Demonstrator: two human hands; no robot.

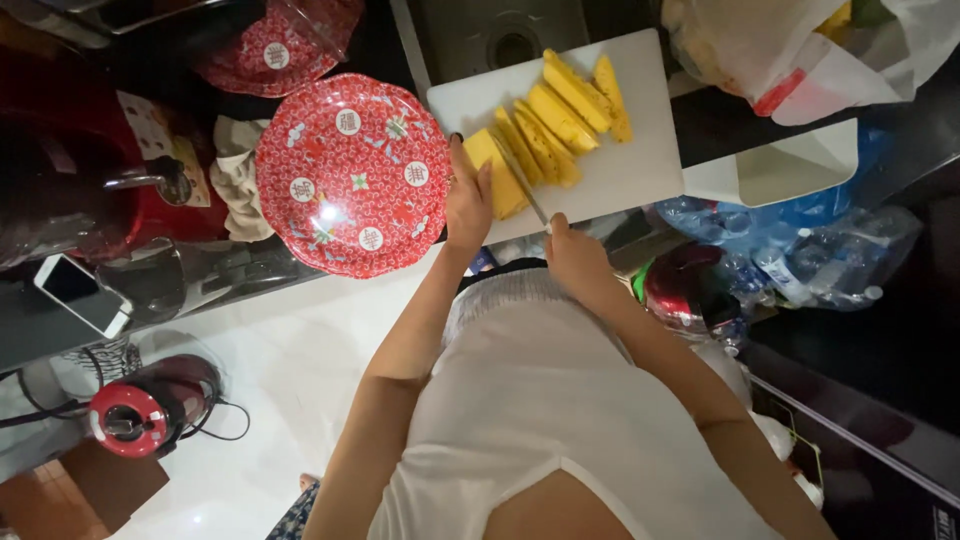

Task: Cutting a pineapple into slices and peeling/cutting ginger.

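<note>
Pineapple (500, 172) lies in long yellow pieces on a white cutting board (640, 165) at the far edge of the table (230, 275), and there is only the head view to go by. The nearest piece is the one being worked: the left hand (467, 200) rests on its left side with fingers curled down onto it, apparently to pin it flat so it cannot slide under the blade. The right hand (572, 255) is wrapped around the handle of a knife (522, 183), the blade running diagonally away from the body and lying along the right face of that same piece, so the two hands sit on either side of the fruit, close but not touching. The other pieces (570, 110) are fanned out farther back on the board, just beside one another, out of the blade's line. A red patterned plate (350, 175) sits touching the board's left edge, within easy reach of the holding hand; a second like it (275, 50) lies farther back. A white phone (82, 295) rests at the near left, well apart, and a plastic bag (790, 55) sits at the far right beyond the board
</note>
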